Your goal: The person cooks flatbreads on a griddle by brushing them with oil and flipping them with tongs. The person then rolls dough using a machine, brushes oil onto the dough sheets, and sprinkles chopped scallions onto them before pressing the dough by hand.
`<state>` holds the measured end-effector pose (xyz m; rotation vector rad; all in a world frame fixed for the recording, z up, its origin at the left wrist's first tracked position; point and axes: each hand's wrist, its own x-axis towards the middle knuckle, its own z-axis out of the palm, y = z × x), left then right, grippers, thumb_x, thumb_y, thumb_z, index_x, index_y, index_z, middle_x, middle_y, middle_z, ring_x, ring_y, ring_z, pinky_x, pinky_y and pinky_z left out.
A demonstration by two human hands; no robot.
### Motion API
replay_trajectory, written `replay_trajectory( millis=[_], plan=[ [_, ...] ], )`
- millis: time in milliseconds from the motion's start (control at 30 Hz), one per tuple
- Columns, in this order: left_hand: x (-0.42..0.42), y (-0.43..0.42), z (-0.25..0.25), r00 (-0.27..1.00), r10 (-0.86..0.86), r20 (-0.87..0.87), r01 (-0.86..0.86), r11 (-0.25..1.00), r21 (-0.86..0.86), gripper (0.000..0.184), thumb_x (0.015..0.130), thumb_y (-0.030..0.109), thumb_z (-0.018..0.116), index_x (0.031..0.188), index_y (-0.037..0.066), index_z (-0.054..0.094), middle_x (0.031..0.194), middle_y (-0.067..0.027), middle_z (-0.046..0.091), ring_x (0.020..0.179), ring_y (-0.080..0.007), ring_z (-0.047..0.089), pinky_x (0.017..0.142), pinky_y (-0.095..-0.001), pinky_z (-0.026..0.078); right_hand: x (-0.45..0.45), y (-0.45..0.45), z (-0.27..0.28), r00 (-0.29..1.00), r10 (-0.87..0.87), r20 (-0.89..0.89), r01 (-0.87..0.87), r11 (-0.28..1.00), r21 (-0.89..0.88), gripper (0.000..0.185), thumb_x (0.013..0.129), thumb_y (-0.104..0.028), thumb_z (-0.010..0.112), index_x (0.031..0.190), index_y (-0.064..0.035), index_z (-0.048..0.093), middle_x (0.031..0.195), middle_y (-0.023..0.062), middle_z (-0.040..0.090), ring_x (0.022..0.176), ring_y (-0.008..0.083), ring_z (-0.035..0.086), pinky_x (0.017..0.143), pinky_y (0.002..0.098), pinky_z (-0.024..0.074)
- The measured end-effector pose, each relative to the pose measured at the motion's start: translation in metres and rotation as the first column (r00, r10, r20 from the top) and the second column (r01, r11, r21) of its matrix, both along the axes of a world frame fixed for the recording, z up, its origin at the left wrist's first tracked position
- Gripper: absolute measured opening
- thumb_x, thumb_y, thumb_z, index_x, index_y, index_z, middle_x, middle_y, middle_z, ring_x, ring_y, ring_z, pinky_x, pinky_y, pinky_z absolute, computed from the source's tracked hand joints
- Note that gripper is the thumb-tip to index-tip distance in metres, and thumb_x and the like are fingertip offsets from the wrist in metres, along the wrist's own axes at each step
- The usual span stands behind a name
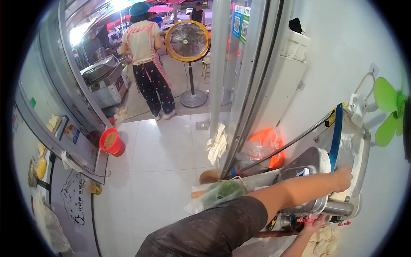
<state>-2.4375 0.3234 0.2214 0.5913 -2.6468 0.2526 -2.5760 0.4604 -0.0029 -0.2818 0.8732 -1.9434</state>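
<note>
My left hand [342,179] reaches across from the lower left to the top of a metal machine [338,207], beside its blue-edged plate [337,137]. Its fingers look curled, and what they hold, if anything, is hidden. Lower down, my right hand [314,225] is under the machine's front edge, close to a red knob [305,220]; its fingers are partly covered. Pale, floury dough strips or sheets [322,243] lie below that hand. Left of the machine, a clear bag holds leafy greens [222,191].
A green-bladed fan [387,100] is on the right wall. A red bucket [112,142] stands by the left door frame. Outside the doorway, a person in an apron [143,47] stands by a yellow-rimmed fan [187,40]. An orange bag [276,157] lies near the wall.
</note>
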Motion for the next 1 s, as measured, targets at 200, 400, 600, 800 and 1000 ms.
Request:
replay_trajectory(
  millis=[200,400,600,800,1000],
  plan=[
    [0.009,0.006,0.008,0.999,-0.039,0.019,0.037,0.997,0.063,0.026,0.072,0.038,0.067,0.090,0.019,0.071,0.103,-0.0026,0.061,0.105,-0.0234,0.050,0.087,-0.0407,0.035,0.053,0.009,0.038,0.983,-0.171,-0.062,0.177,0.980,0.094,0.052,0.090,-0.041,0.050,0.128,-0.0074,0.042,0.125,0.0086,0.049,0.108,0.0228,0.050,0.088,0.0393,0.0431],
    [0.008,0.005,0.007,0.996,-0.080,0.046,0.078,0.996,0.051,0.029,0.071,0.039,0.069,0.092,0.019,0.071,0.104,-0.0030,0.061,0.104,-0.0239,0.051,0.086,-0.0395,0.038,0.065,0.022,0.054,0.964,-0.117,-0.238,0.112,0.993,-0.036,0.052,0.089,-0.037,0.053,0.129,-0.0049,0.041,0.125,0.0087,0.049,0.109,0.0249,0.050,0.092,0.0396,0.0421],
    [0.016,0.005,0.010,0.968,-0.240,0.070,0.235,0.969,0.073,0.026,0.076,0.040,0.063,0.096,0.025,0.069,0.105,-0.0001,0.060,0.106,-0.0245,0.050,0.085,-0.0363,0.041,0.049,0.043,0.049,1.000,-0.019,0.008,0.018,0.994,0.105,0.048,0.088,-0.029,0.058,0.125,-0.0009,0.045,0.122,0.0100,0.053,0.108,0.0249,0.052,0.093,0.0390,0.0433],
    [0.000,-0.001,-0.006,0.965,-0.232,0.121,0.233,0.972,0.013,0.021,0.082,0.031,0.056,0.097,0.024,0.069,0.103,-0.0024,0.061,0.103,-0.0258,0.054,0.080,-0.0387,0.046,0.050,0.059,0.040,0.997,-0.062,0.034,0.062,0.998,0.004,0.041,0.087,-0.025,0.060,0.119,-0.0021,0.049,0.111,0.0074,0.060,0.097,0.0199,0.059,0.079,0.0332,0.0493],
    [0.007,0.005,0.001,0.970,-0.209,0.123,0.192,0.972,0.133,0.018,0.081,0.028,0.058,0.093,0.022,0.069,0.100,-0.0051,0.062,0.100,-0.0271,0.057,0.077,-0.0395,0.048,0.039,0.075,0.024,0.987,-0.110,0.115,0.107,0.994,0.037,0.036,0.088,-0.023,0.059,0.117,-0.0017,0.052,0.108,0.0075,0.062,0.093,0.0197,0.061,0.077,0.0318,0.0507]
  ],
)
